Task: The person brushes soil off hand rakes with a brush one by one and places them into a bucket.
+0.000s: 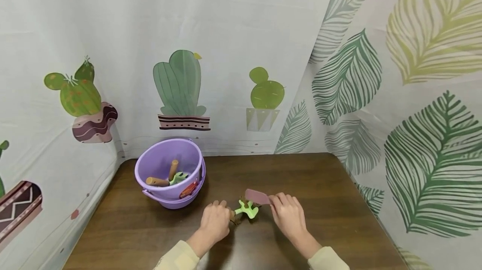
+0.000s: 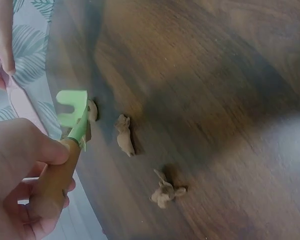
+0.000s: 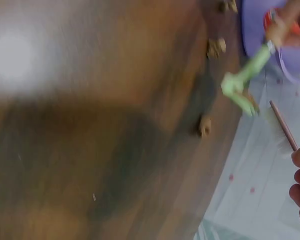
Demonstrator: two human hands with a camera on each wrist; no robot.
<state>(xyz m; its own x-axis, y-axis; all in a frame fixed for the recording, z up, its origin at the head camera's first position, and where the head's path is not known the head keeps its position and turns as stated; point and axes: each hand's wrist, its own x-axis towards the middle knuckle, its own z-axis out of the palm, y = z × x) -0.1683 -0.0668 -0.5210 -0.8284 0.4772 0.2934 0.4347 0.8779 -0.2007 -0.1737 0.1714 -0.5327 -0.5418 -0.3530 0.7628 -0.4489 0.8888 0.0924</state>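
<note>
My left hand (image 1: pixel 215 220) grips the wooden handle of a small toy rake with a light green head (image 1: pixel 247 209). The left wrist view shows the rake's handle (image 2: pixel 54 182) lying along the curled fingers, prongs pointing away. My right hand (image 1: pixel 290 216) pinches one end of a flat pink blade-like piece (image 1: pixel 257 196), held beside the green prongs; it appears edge-on in the right wrist view. Near and below the rake, small brown lumps are scattered on the table: a long one (image 2: pixel 123 135), one with ear-like flaps (image 2: pixel 165 192), and another (image 3: pixel 205 126).
A purple bucket (image 1: pixel 169 201) stands at the table's back left, its handle hanging down. Inside lie two wooden handles (image 1: pixel 157 181) and a green tool head (image 1: pixel 178 177). Patterned cloth (image 1: pixel 229 23) hangs behind the dark wooden table (image 1: pixel 293 169).
</note>
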